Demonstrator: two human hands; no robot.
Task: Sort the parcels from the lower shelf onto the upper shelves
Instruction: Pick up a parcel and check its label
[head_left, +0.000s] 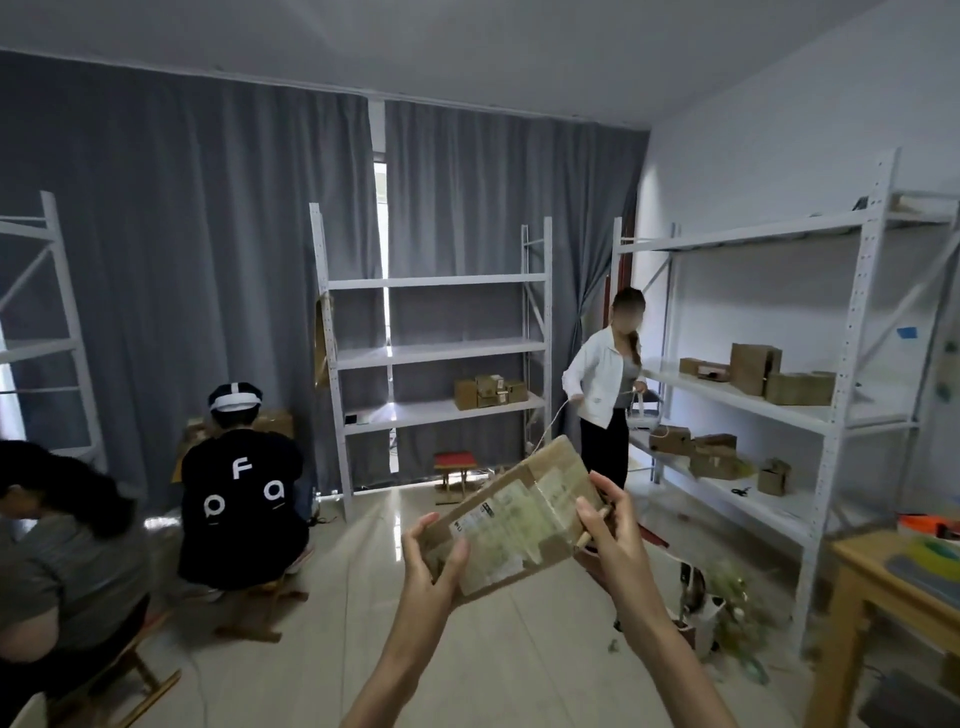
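Both hands are holding a taped cardboard parcel (511, 514) tilted in mid-air above the floor: the left hand (434, 564) is gripping its lower corner with curled fingers, while the right hand (613, 540) is clasping the opposite edge, also pinching a small wooden stick (592, 527) against it.

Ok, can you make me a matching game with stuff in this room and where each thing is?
Things:
1. parcel
2. stool
3. scissors
4. blue tape

Places:
A. on the wall
B. on the floor by the curtain
C. held in both hands
D. on the right rack's low shelf

Pairs: 1-C, 2-B, 3-D, 4-A. The left hand and right hand grip the parcel's ends.
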